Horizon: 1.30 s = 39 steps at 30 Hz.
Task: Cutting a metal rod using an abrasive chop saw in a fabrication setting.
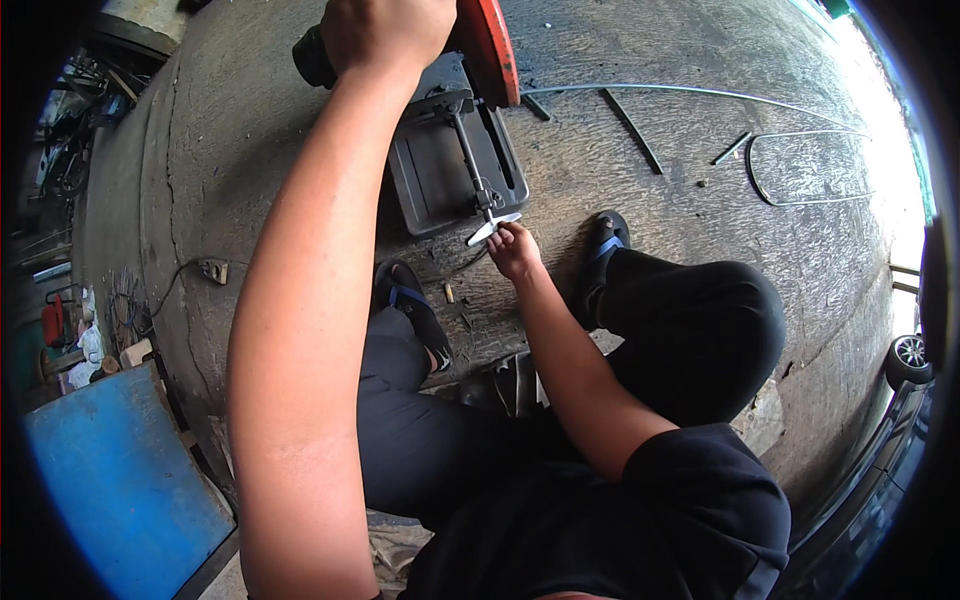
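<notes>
My left hand (385, 30) is closed around the black handle (312, 58) of a cut-off saw, raised beside its red blade guard (490, 45). The saw's dark grey base (440, 175) rests on the concrete floor in front of my feet. My right hand (515, 250) grips the silver crank handle (492, 228) at the near end of the saw's vise screw (468, 150). I am squatting in dark trousers, with a blue-strapped sandal (415, 310) on each side of the base.
Thin metal rods (630, 130) and a bent wire loop (800, 170) lie on the floor beyond the saw. A power socket block (213, 270) with a cable sits to the left. A blue panel (120, 480) lies lower left; a car wheel (908, 355) shows at the right.
</notes>
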Tool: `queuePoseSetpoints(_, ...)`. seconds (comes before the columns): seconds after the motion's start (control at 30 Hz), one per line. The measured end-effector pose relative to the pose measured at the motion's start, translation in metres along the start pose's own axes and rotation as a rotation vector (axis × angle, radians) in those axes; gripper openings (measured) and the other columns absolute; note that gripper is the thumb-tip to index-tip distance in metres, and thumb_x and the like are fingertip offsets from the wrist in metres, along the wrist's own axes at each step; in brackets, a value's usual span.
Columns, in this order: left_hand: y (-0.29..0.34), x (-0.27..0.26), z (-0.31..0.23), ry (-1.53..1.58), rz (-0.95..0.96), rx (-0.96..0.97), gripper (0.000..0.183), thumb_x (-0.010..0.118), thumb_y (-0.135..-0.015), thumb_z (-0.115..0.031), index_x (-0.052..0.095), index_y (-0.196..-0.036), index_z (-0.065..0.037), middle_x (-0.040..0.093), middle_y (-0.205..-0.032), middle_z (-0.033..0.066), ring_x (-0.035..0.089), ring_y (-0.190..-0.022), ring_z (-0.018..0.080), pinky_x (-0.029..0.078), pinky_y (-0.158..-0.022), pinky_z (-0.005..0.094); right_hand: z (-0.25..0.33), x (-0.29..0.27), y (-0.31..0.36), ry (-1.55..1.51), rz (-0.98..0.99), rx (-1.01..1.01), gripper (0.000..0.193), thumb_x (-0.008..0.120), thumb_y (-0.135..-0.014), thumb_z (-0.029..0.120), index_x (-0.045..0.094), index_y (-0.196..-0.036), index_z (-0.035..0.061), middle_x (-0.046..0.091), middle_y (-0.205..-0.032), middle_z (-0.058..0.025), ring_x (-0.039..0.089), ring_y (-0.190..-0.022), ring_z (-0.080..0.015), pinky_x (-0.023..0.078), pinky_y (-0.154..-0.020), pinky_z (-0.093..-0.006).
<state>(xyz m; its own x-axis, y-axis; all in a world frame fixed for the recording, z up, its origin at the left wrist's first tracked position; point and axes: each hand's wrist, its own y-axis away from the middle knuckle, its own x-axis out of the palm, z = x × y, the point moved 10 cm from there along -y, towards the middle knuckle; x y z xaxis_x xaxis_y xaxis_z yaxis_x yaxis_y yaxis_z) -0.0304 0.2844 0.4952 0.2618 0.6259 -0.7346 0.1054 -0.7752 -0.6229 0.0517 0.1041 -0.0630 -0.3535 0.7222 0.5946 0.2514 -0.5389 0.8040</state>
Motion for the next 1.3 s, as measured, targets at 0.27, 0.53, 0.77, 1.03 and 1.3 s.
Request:
queuePoseSetpoints(0.27,0.002,-0.015,0.010,-0.014,-0.061,0.013,0.009,0.061,-0.073,-0.012,0.057,-0.076,-0.005,0.061,-0.088,0.0098,0.063,-0.076,0.0328,0.051,-0.062,0.0426,-0.127,0.094,0.132,1.565,0.343,-0.502,0.027,0.061,-0.071,0.016,0.068,-0.089,-0.0020,0.064,-0.076,-0.0237,0.066,-0.074,-0.0321,0.051,-0.073,-0.0371)
queuePoseSetpoints(0.53,-0.004,-0.006,-0.006,0.048,-0.024,-0.010,0.010,0.061,-0.073,-0.012,0.056,-0.076,-0.004,0.061,-0.088,0.0104,0.063,-0.077,0.0328,0.051,-0.063,0.0425,-0.027,-0.003,0.048,0.580,-0.202,-0.676,0.042,0.067,-0.080,0.013,0.051,-0.118,0.0064,0.060,-0.094,-0.0041,0.055,-0.082,-0.0147,0.045,-0.069,-0.0304)
queuePoseSetpoints(0.77,0.003,-0.008,0.008,-0.008,-0.047,0.020,0.011,0.061,-0.073,-0.012,0.057,-0.077,-0.003,0.061,-0.087,0.0103,0.064,-0.076,0.0310,0.051,-0.062,0.0411,0.009,0.025,0.058,0.310,-0.282,-0.417,0.018,0.058,-0.083,0.011,0.060,-0.099,0.0038,0.057,-0.079,-0.0019,0.053,-0.067,-0.0115,0.042,-0.056,-0.0275)
queuePoseSetpoints(1.03,-0.005,-0.003,0.010,-0.019,0.077,-0.063,0.013,0.061,-0.074,-0.013,0.059,-0.082,-0.004,0.061,-0.090,0.0104,0.064,-0.078,0.0310,0.051,-0.064,0.0414,-0.098,0.109,0.127,1.530,0.264,-0.589,0.028,0.061,-0.076,0.021,0.067,-0.089,-0.0029,0.066,-0.086,-0.0228,0.065,-0.083,-0.0360,0.049,-0.076,-0.0405)
queuePoseSetpoints(1.3,0.177,0.102,0.271,0.547,-0.363,-1.019,0.035,0.047,-0.092,-0.024,0.059,-0.094,0.009,0.063,-0.100,0.0215,0.063,-0.093,0.0319,0.051,-0.081,0.0403,-0.064,0.175,0.080,1.062,0.180,-0.685,0.028,0.060,-0.079,0.013,0.065,-0.101,-0.0043,0.069,-0.087,-0.0181,0.068,-0.083,-0.0263,0.050,-0.076,-0.0345)
